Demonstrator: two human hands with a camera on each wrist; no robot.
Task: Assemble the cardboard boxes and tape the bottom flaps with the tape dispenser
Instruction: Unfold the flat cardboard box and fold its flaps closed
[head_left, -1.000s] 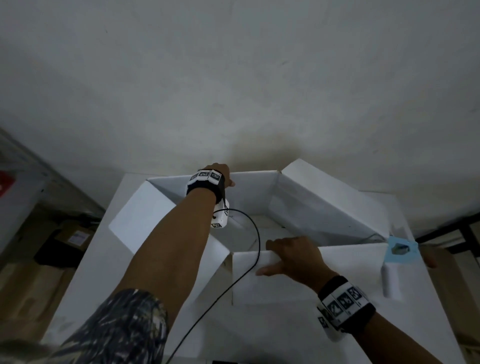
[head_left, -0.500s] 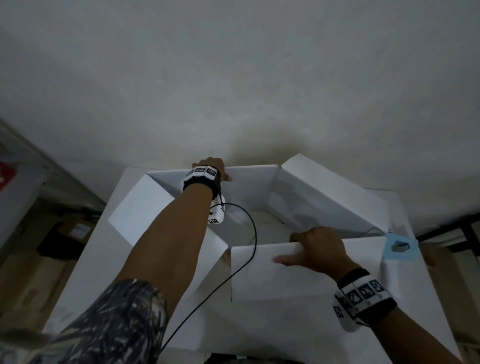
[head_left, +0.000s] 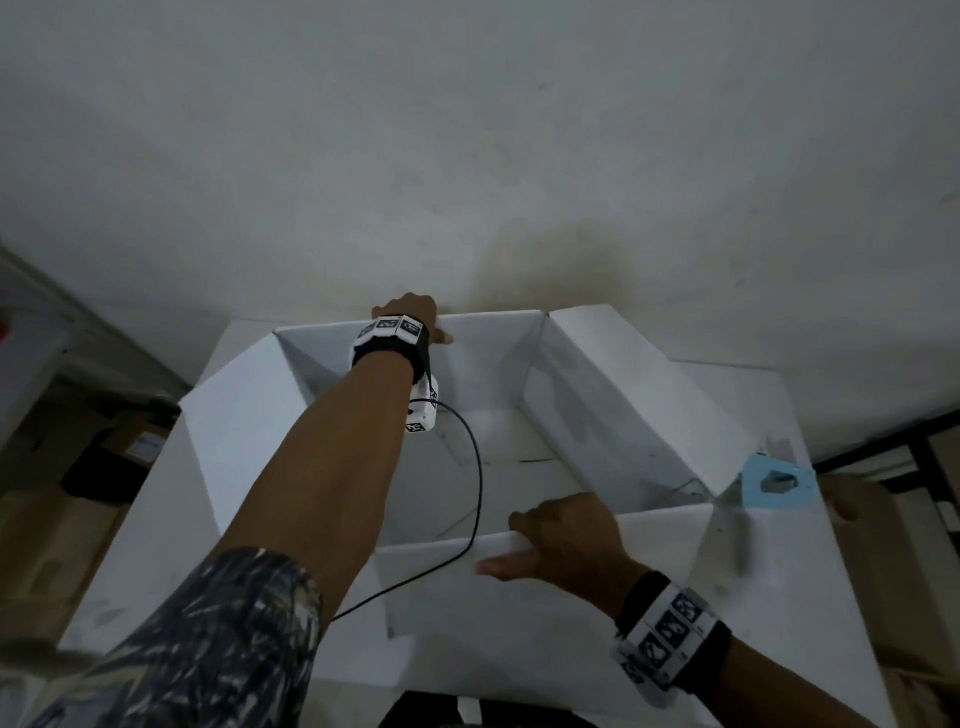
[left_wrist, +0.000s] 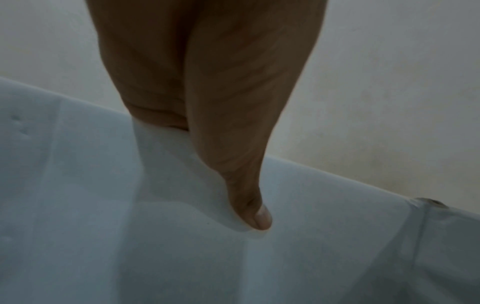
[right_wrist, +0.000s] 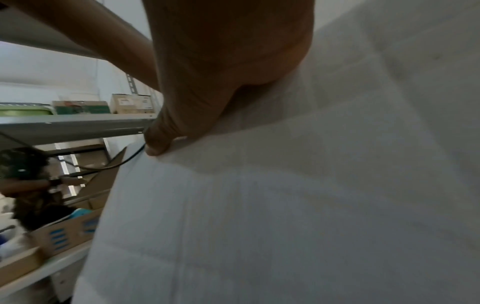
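A white cardboard box (head_left: 519, 431) stands open on the table (head_left: 769, 582), flaps spread; the left hand (head_left: 410, 319) clamps its far wall with the thumb inside, and the right hand (head_left: 566, 540) grips the near flap's edge, fingers curled over it. A black cable (head_left: 475, 499) hangs from the left wrist across the opening. A blue tape dispenser (head_left: 776, 480) sits just beside the box's right flap, with brown boxes (head_left: 62, 545) near the table's left side.
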